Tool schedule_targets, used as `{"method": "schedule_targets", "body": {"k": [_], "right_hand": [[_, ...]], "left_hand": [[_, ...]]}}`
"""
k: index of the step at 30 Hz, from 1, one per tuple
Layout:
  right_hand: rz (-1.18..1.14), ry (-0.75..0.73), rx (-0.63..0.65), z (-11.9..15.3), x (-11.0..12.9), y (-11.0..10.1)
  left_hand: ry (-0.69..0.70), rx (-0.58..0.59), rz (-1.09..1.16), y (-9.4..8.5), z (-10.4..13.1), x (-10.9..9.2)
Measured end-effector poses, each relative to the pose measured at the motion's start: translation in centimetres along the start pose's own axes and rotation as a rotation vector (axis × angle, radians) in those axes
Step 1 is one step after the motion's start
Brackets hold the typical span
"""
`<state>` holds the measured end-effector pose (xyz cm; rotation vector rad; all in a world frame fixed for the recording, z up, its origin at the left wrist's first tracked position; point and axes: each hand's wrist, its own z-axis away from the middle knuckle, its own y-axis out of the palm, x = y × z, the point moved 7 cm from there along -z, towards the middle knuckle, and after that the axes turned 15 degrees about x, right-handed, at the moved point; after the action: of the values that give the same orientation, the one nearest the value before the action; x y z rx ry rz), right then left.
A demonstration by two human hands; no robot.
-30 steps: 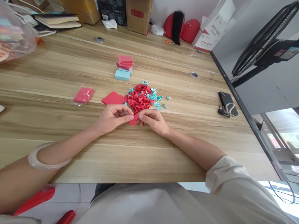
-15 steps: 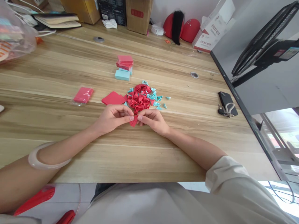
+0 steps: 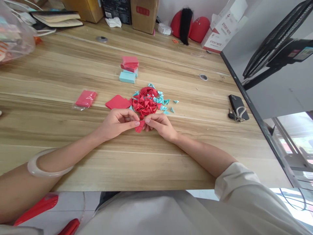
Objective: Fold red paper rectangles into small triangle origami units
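A small folded piece of red paper point(image 3: 139, 126) is pinched between my two hands, just above the wooden table. My left hand point(image 3: 119, 123) holds its left side between thumb and fingers. From the right, my right hand point(image 3: 161, 125) is closed on the paper's upper right edge, with some fingertips hidden behind it. Right beyond my hands lies a heap of folded red paper triangles point(image 3: 144, 105), with a round red ring of joined pieces point(image 3: 148, 91) at its far side. Light blue triangles point(image 3: 164, 101) are scattered around the heap. Flat red paper sheets point(image 3: 117, 101) lie beside my left hand.
A wrapped red paper pack point(image 3: 86, 98) lies at left; stacked red packs point(image 3: 130, 62) and a blue pack point(image 3: 127, 77) are farther back. A phone point(image 3: 238, 106) with keys lies near the right edge, below a fan point(image 3: 274, 39). Boxes point(image 3: 144, 16) line the back.
The hands stay nearly in place around the red paper; my right thumb has shifted slightly. The whole view has moved a little.
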<state>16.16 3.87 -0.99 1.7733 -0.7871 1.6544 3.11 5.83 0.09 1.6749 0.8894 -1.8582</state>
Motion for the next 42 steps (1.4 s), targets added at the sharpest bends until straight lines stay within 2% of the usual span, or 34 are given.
{"method": "schedule_targets", "body": {"k": [9,15,32,42], "right_hand": [[0.054,0.007,0.054,0.12,-0.44,0.39],[0.049,0.014,0.072,0.14,-0.71,0.45],[0.057,0.007,0.07,0.15,-0.56,0.55],[0.081,-0.006,0.021,0.14,-0.22,0.61]], "left_hand": [[0.004,0.101,-0.065,0.48,0.05,0.37],[0.005,0.122,-0.059,0.56,0.08,0.55],[0.005,0.117,-0.073,0.43,0.08,0.54],[0.007,0.077,-0.067,0.33,-0.07,0.42]]}}
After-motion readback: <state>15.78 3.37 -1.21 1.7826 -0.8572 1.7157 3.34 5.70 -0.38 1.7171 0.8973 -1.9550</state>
